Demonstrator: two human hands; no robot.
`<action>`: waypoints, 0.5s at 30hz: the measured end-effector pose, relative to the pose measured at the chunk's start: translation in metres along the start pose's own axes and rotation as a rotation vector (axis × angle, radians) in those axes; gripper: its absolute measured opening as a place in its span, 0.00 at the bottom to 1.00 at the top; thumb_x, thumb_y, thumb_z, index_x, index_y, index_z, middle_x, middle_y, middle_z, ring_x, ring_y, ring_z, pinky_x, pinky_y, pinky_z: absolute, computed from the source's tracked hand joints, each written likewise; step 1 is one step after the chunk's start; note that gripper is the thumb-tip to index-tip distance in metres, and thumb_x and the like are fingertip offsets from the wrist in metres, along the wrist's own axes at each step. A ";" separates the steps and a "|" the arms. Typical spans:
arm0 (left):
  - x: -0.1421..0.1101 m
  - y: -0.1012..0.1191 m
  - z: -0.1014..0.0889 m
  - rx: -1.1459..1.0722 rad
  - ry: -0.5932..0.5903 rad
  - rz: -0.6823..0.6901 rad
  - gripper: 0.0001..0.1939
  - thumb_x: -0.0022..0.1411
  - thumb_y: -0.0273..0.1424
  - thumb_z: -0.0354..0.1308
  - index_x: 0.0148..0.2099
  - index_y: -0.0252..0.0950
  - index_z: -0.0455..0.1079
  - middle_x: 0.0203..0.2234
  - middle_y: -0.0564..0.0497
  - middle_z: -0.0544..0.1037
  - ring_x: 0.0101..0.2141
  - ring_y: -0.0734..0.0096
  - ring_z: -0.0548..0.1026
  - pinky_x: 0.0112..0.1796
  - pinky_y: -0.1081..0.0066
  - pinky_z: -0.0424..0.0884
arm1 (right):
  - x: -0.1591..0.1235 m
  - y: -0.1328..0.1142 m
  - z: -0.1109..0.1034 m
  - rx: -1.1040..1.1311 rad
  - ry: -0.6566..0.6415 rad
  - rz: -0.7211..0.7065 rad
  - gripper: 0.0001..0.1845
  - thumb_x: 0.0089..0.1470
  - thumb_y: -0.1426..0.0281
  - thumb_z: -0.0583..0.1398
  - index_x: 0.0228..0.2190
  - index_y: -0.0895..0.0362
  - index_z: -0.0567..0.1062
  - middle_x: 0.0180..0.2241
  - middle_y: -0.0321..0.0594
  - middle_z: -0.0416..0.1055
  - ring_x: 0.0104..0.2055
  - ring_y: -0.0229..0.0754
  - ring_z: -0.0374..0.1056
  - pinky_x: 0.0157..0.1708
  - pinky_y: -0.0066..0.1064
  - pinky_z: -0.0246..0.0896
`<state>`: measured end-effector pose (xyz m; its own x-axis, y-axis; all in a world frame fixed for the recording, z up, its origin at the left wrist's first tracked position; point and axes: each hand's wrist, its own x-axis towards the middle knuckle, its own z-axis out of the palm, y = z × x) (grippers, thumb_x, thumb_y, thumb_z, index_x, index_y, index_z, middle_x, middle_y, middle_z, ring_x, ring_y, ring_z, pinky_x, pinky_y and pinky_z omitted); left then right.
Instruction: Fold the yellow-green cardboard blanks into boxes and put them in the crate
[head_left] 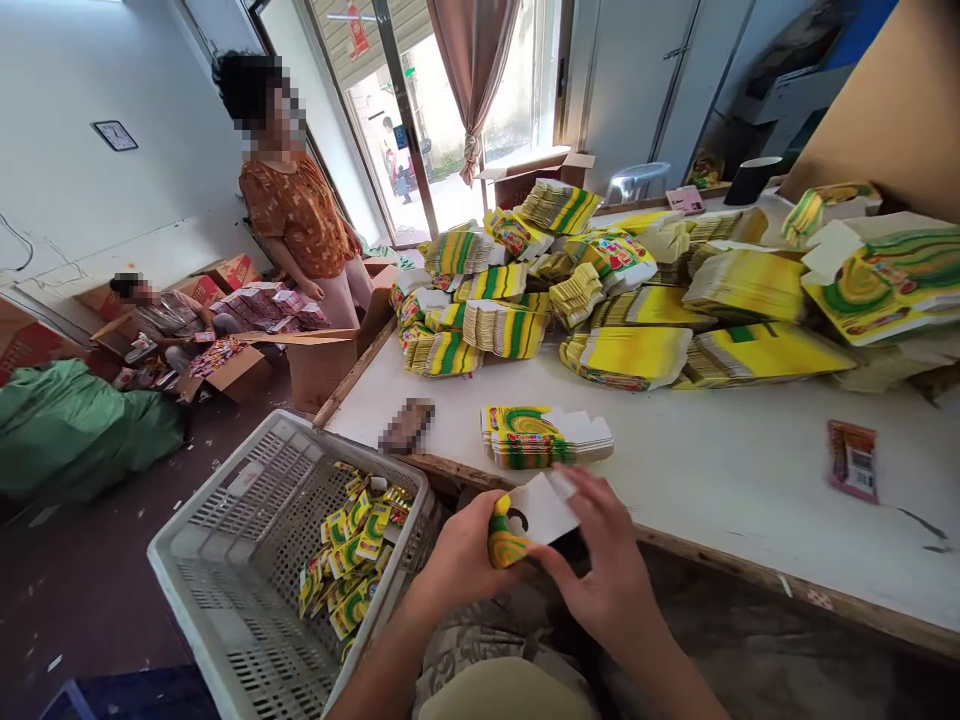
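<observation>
Above my lap, my left hand (463, 548) grips a small yellow and green cardboard box (508, 540), its fingers wrapped round the left side. A white inner flap (541, 508) stands up and away from the box. My right hand (604, 555) is on the other side, its thumb at the box's lower edge and its fingers by the flap, slightly blurred. Just beyond, a short stack of flat yellow and green cartons (525, 440) lies on the white table (720, 470). To my left, a white plastic crate (247, 560) holds many small yellow boxes (352, 560).
Bundles of flat cartons (630, 355) are heaped across the table's far side. A blurred-out object (407, 426) lies near the left edge, a pink packet (853, 460) at right. One person (300, 215) stands beyond a cardboard box (322, 365); another (169, 315) sits farther back.
</observation>
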<state>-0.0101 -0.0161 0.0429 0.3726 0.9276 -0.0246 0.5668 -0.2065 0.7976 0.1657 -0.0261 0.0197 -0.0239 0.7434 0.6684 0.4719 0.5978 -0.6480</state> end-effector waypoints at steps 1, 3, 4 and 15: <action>-0.002 -0.001 0.005 0.006 0.025 -0.015 0.37 0.49 0.33 0.68 0.60 0.37 0.59 0.48 0.45 0.76 0.46 0.56 0.75 0.47 0.60 0.72 | -0.004 0.001 0.003 0.081 0.043 0.151 0.33 0.56 0.65 0.63 0.61 0.51 0.62 0.62 0.50 0.61 0.65 0.56 0.55 0.63 0.56 0.51; -0.005 -0.002 0.011 0.005 0.031 0.009 0.42 0.48 0.32 0.69 0.62 0.38 0.54 0.50 0.44 0.75 0.47 0.56 0.75 0.48 0.60 0.72 | -0.011 0.001 0.011 0.353 0.033 0.490 0.34 0.58 0.59 0.60 0.62 0.51 0.59 0.64 0.49 0.59 0.65 0.55 0.57 0.61 0.52 0.56; -0.006 -0.002 0.014 0.005 0.027 0.052 0.43 0.48 0.32 0.68 0.63 0.39 0.52 0.52 0.44 0.73 0.49 0.56 0.74 0.49 0.59 0.71 | -0.014 0.000 0.015 0.521 -0.021 0.654 0.33 0.58 0.57 0.59 0.62 0.51 0.60 0.63 0.48 0.61 0.64 0.55 0.59 0.60 0.50 0.59; -0.009 -0.019 0.019 0.139 -0.049 0.200 0.45 0.46 0.31 0.67 0.63 0.42 0.49 0.51 0.44 0.69 0.47 0.56 0.73 0.45 0.61 0.73 | -0.032 0.014 0.035 1.005 -0.254 0.978 0.33 0.50 0.50 0.64 0.56 0.48 0.70 0.60 0.45 0.67 0.62 0.57 0.63 0.62 0.54 0.56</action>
<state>-0.0101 -0.0261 0.0163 0.5208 0.8485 0.0939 0.5727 -0.4288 0.6986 0.1422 -0.0308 -0.0239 -0.2642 0.9426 -0.2043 -0.4224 -0.3035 -0.8541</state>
